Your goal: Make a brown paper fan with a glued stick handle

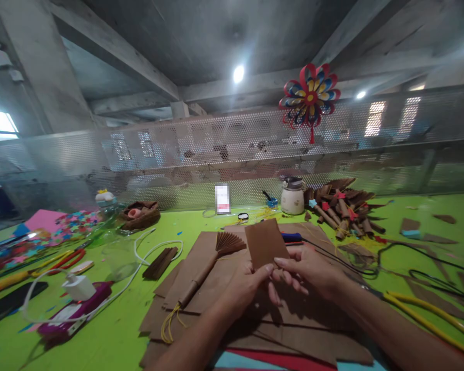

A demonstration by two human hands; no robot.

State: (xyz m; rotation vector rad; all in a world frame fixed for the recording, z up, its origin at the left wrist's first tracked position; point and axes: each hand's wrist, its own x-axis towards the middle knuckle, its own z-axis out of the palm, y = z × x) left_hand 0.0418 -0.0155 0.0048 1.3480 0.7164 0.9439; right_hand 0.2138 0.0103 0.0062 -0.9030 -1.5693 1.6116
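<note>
Both of my hands hold up a small brown paper rectangle [265, 241] above a stack of brown paper sheets [212, 268]. My left hand [246, 284] pinches its lower edge with thumb and fingers. My right hand [311, 270] grips the lower right corner, fingers curled. A finished brown paper broom [206, 270] with a pleated fan head and yellow string lies on the sheets just left of my hands.
A green table [112, 330] carries a pile of brown paper brooms [342, 206], a white jar [293, 196], a folded brown pleat [160, 263], a white charger and cable [79, 286], red-handled scissors [67, 257], yellow-handled tool [429, 314] and black cords at right. A mesh screen stands behind.
</note>
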